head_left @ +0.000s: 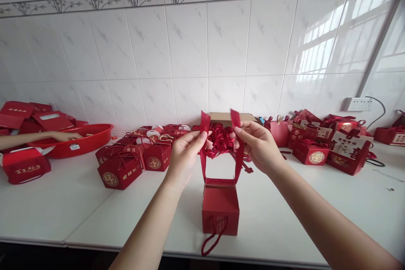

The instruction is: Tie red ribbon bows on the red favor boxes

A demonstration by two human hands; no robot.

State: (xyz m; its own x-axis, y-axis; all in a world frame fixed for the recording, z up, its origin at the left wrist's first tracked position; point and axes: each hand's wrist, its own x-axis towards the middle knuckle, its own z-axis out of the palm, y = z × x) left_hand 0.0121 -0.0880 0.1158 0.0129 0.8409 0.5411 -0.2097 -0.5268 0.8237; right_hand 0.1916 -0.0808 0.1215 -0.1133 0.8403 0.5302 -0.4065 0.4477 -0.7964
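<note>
A small red gift box (pixel 220 202) stands near the table's front edge, with a twisted red cord handle (pixel 212 242) hanging down its near face. A red ribbon (pixel 204 162) rises from both sides of its upper part. My left hand (pixel 190 149) pinches the ribbon's left end between thumb and fingers. Its right end is pinched in my right hand (pixel 256 141). Both ends stick up above my fingers, held apart at about equal height. Behind my hands lies a heap of red ribbons (pixel 220 137) in front of a cardboard box (pixel 234 117).
Red gift boxes (pixel 120 173) stand in a group at left, more gift boxes (pixel 311 152) at right. Another person's hand (pixel 66 136) reaches into a red basin (pixel 88 145) at far left. A tiled wall (pixel 190 50) with a power socket (pixel 357 104) backs the white table (pixel 158 206).
</note>
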